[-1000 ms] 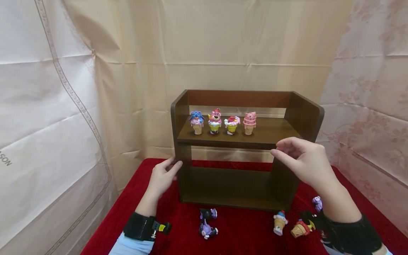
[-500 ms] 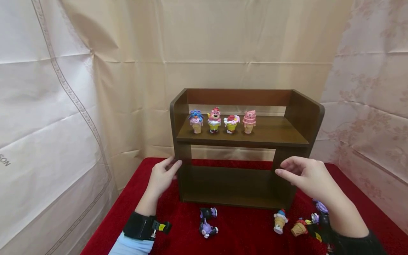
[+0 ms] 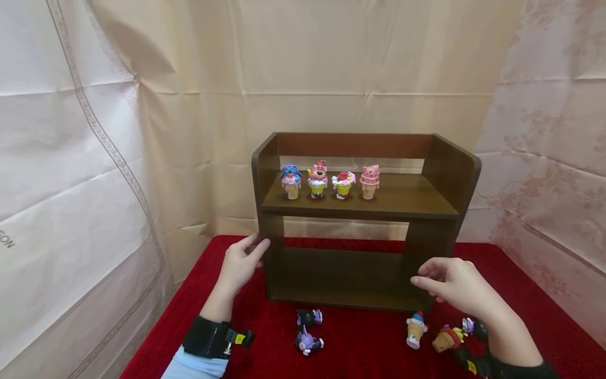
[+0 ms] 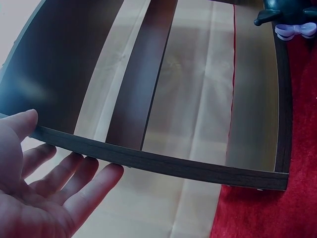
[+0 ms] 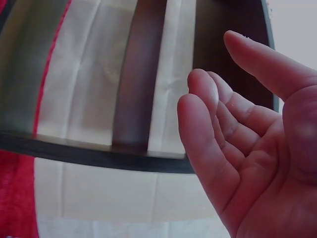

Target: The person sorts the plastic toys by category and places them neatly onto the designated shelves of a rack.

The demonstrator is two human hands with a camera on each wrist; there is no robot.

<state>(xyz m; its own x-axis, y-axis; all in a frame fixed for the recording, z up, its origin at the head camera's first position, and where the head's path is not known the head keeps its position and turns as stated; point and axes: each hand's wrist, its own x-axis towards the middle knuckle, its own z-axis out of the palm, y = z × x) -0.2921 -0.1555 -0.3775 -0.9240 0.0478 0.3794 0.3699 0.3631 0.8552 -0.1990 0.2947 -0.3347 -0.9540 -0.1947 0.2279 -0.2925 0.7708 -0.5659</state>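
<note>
My left hand [image 3: 241,264] rests against the left side of a dark brown two-tier wooden shelf [image 3: 360,210]. In the left wrist view its thumb [image 4: 25,124] lies at the panel's edge and its fingers [image 4: 94,196] stretch along the outer side. Empty and loosely bent, my right hand [image 3: 454,284] hovers in front of the shelf's lower right. A toy figure in an ice-cream cone [image 3: 415,330] lies below it on the red cloth. Beside that lies a red-and-yellow cone figure [image 3: 447,338], and a purple-and-black figure [image 3: 468,325] is partly hidden by the right forearm.
On the upper board stand a blue-topped figure [image 3: 291,182], a pink bear figure [image 3: 317,180], a white-and-red figure [image 3: 343,185] and a pink cone figure [image 3: 370,182]. Black-and-purple figures [image 3: 309,339] lie before the shelf on the red cloth [image 3: 369,347]. Beige curtains [image 3: 360,63] hang behind.
My right hand has come down from the upper board's front edge to beside the lower tier, still empty. The left hand stays at the shelf's side, and the figures on the board stand unchanged.
</note>
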